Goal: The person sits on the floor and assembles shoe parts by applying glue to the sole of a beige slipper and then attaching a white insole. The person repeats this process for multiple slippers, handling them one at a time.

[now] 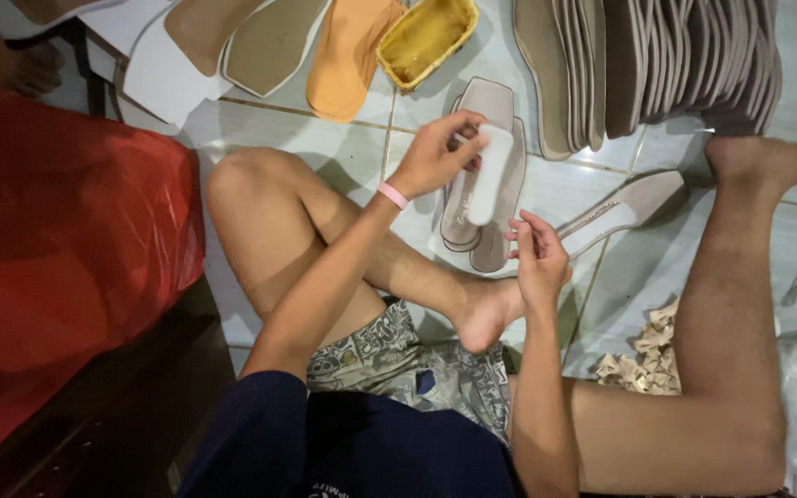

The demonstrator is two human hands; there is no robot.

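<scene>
- Beige insoles [491, 175] lie stacked on the tiled floor [325, 138], between the person's legs.
- Left hand [435, 152], with a pink band at the wrist, pinches a white strip [491, 180] and holds it just over the insoles.
- Right hand [537, 258] is curled, fingertips together near the strip's lower end; whether it grips anything I cannot tell.
- Yellow tub [426, 37] sits beyond, beside an orange sole [348, 55].
- A row of grey soles [657, 65] stands on edge at the upper right.
- Paper scraps [643, 355] are heaped by the right leg.
- A red sheet [57, 249] covers something on the left.
</scene>
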